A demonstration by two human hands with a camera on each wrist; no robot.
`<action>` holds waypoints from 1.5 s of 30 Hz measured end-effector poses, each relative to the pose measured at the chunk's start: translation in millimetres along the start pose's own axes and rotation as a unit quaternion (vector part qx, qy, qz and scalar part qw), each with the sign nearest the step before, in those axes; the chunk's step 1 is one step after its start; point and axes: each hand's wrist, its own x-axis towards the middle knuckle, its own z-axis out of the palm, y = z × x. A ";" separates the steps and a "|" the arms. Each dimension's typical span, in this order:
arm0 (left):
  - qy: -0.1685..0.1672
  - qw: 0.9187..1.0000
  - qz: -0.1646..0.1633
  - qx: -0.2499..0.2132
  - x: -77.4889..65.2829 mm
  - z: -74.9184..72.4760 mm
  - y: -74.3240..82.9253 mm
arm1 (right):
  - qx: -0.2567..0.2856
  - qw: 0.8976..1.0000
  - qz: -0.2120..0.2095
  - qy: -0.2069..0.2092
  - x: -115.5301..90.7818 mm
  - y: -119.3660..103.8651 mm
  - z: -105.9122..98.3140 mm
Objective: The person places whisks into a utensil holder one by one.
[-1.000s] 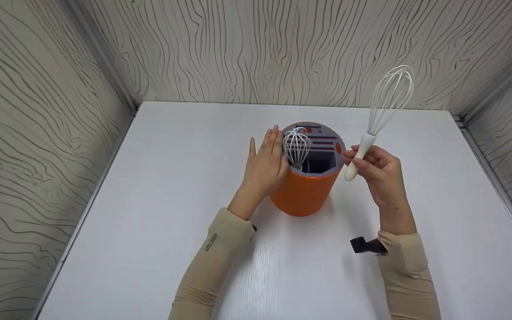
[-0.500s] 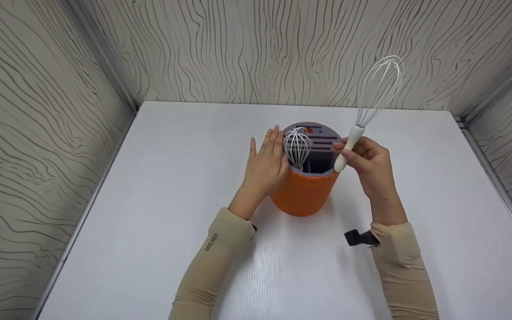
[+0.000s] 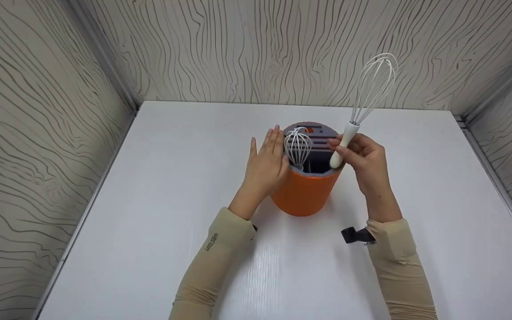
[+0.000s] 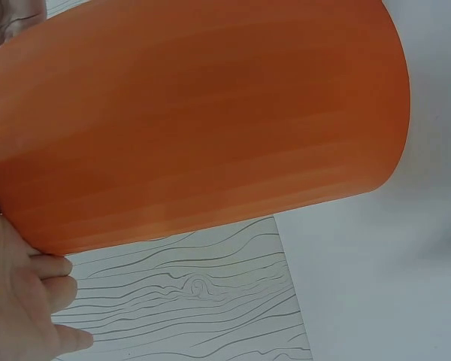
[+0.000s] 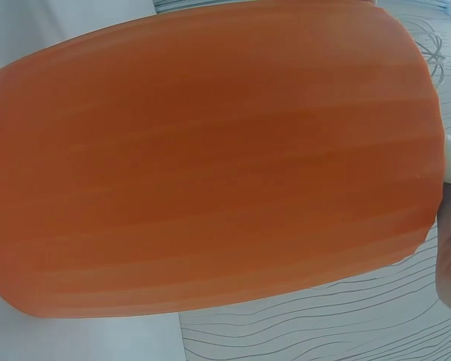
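An orange utensil holder point(image 3: 305, 195) with a grey slotted top stands upright on the table. One white whisk point(image 3: 298, 149) sits in it, wires up, at the left of the opening. My left hand point(image 3: 265, 171) rests straight-fingered against the holder's left side. With thumb and fingers my right hand point(image 3: 367, 160) pinches the pale handle of a larger whisk point(image 3: 374, 89), its wires pointing up and tilted right. The lower end of that handle is over the right side of the large dark compartment. In the right wrist view the holder point(image 5: 210, 165) hides most of the hand.
The white table point(image 3: 158, 178) reaches back to a wood-grain patterned wall point(image 3: 256, 53). Similar panels flank it on the left and right. A dark wrist camera point(image 3: 354, 234) juts from the right sleeve.
My right hand has carried the larger whisk left and slightly upward in the view, bringing its handle end from beside the holder to over its opening. The left hand stays in place.
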 end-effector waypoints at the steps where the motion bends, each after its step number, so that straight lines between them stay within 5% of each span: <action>1: 0.000 1.000 0.000 0.001 0.1 0.2 -0.1 | -0.005 1.000 0.001 0.002 0.3 0.3 0.5; 45: 0.003 1.000 -0.003 -0.004 0.8 1.3 0.1 | -0.054 0.998 0.017 -0.005 1.7 -7.3 4.0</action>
